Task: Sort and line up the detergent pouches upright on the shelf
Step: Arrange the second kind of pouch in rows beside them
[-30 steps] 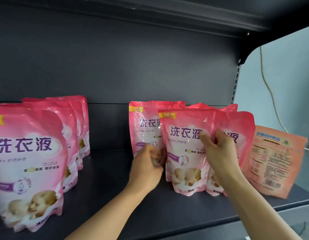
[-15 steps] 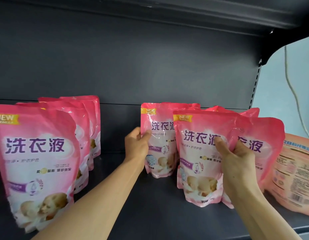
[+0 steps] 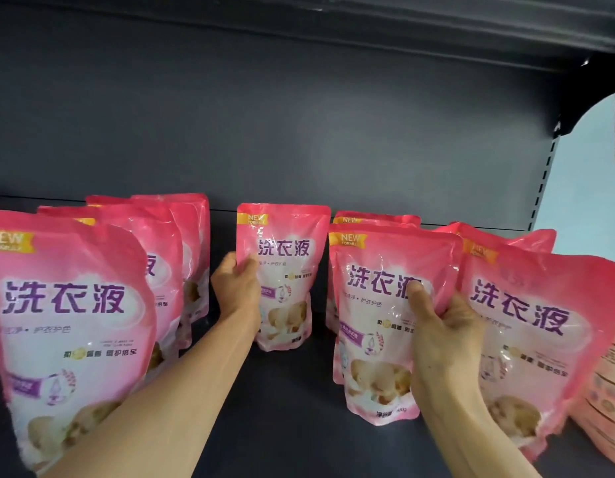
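On the dark shelf (image 3: 292, 426), pink detergent pouches stood in groups with their fronts facing outward. Toward the left end, a row of pouches ran from the front edge back to the rear panel, the nearest one (image 3: 68, 332) large in view and the others (image 3: 175, 257) overlapping behind it. Near the middle of the shelf, toward the back, a single pouch (image 3: 289, 267) stood upright and apart from its neighbours. The left hand (image 3: 235, 288) gripped this pouch at its left edge, the thumb laid over the front face and the fingers curled behind it, where they could not be seen. Whether the pouch's base rested on the shelf or was lifted slightly could not be told.

To the right of centre, another pouch (image 3: 378, 305) stood closer to the front edge, upright with a slight lean. The right hand (image 3: 444, 336) held it at its right edge, thumb pressed on the printed front and the remaining fingers wrapped round the side and back. Just behind this pouch, the top of a further pouch (image 3: 375, 219) showed. Immediately to the right, touching or nearly touching the right hand, a tilted pouch (image 3: 540, 326) leaned rightward, with one more pouch top (image 3: 526, 238) visible behind it. At the far right end of the shelf, a paler orange-pink pouch (image 3: 609, 408) stood partly cut off by the frame.
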`<action>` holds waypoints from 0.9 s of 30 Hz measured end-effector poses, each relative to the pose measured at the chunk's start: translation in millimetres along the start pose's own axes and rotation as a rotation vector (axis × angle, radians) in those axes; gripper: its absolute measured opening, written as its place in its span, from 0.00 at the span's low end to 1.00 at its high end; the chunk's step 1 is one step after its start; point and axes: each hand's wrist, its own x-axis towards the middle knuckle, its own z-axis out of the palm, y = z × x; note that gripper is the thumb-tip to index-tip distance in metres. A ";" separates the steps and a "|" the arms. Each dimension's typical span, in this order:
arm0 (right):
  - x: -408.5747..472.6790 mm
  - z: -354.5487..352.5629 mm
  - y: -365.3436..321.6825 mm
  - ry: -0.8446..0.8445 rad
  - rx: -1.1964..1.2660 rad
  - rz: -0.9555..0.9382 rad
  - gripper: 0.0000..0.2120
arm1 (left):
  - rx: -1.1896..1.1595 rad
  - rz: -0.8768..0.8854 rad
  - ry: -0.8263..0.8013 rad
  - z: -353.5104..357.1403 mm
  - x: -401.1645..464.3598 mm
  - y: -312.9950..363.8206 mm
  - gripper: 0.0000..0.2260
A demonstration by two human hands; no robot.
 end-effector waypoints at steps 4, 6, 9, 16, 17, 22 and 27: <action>2.1 8.1 8.2 0.005 0.010 -0.041 0.20 | -0.003 0.018 0.024 3.4 11.3 -2.5 0.09; 3.3 10.0 11.2 0.017 0.007 -0.065 0.21 | 0.001 0.016 0.037 4.2 19.2 -4.0 0.10; 3.6 10.2 13.8 0.029 -0.014 -0.102 0.20 | 0.019 -0.003 0.047 3.5 24.3 -2.9 0.07; 1.0 10.0 13.6 0.016 -0.023 -0.114 0.19 | 0.556 0.001 -0.044 2.9 -12.1 -22.3 0.52; 0.3 9.6 13.3 0.014 -0.027 -0.113 0.18 | 0.636 -0.039 -0.038 4.1 -16.8 -30.4 0.53; -0.7 6.1 14.3 -0.019 -0.018 -0.131 0.17 | 0.703 -0.092 -0.057 6.3 -16.5 -49.4 0.47; 2.0 5.4 15.6 -0.023 -0.050 -0.151 0.20 | 0.703 -0.104 -0.107 5.8 2.6 -54.7 0.48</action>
